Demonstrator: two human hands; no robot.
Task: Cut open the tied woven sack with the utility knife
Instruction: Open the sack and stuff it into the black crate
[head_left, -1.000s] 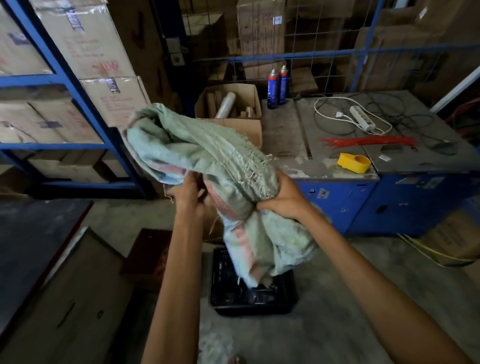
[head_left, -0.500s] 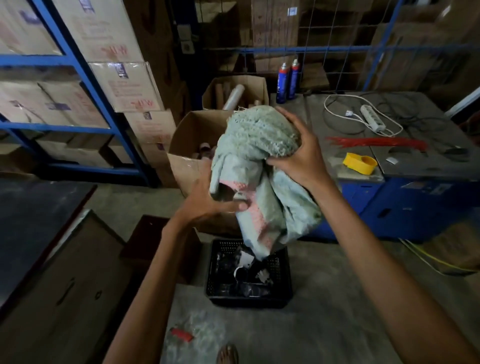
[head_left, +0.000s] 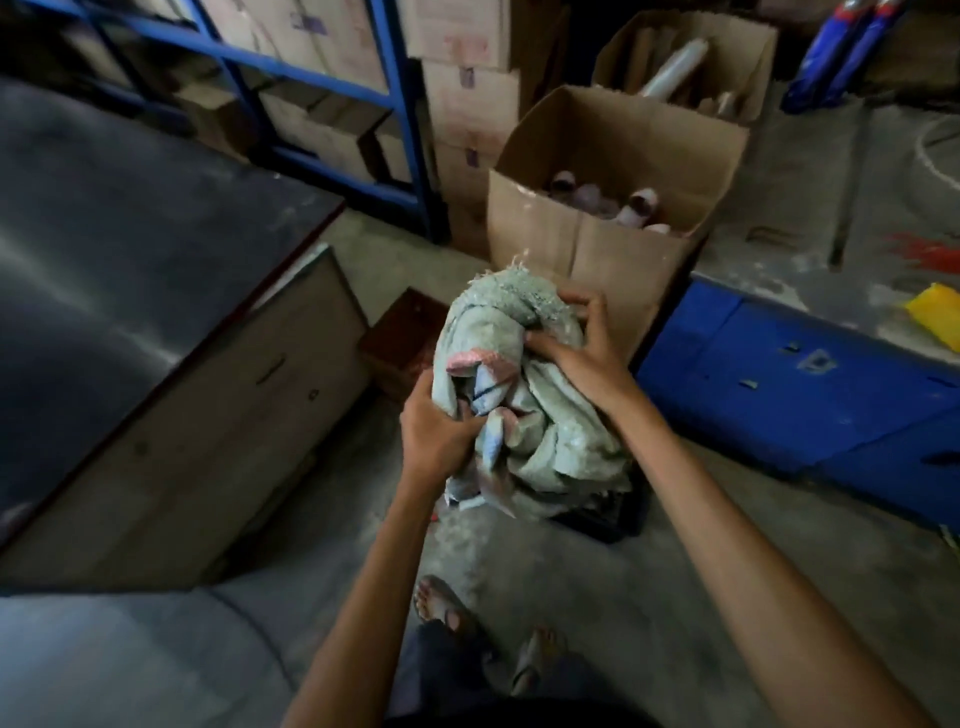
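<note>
My left hand (head_left: 441, 439) and right hand (head_left: 584, 361) both clench the limp, wadded sack (head_left: 545, 436) at mid-frame; no knife shows, so I judge the cutting done. Best squeeze the wad tight and lower it cleanly. Under it sits a crate (head_left: 610, 522); beyond, upper right, a carton (head_left: 597, 249) crowds close.

Bare forearms (head_left: 727, 525) — dark trousers (head_left: 452, 675) below, feet in open sandals (head_left: 441, 605) (toes showing).
</note>
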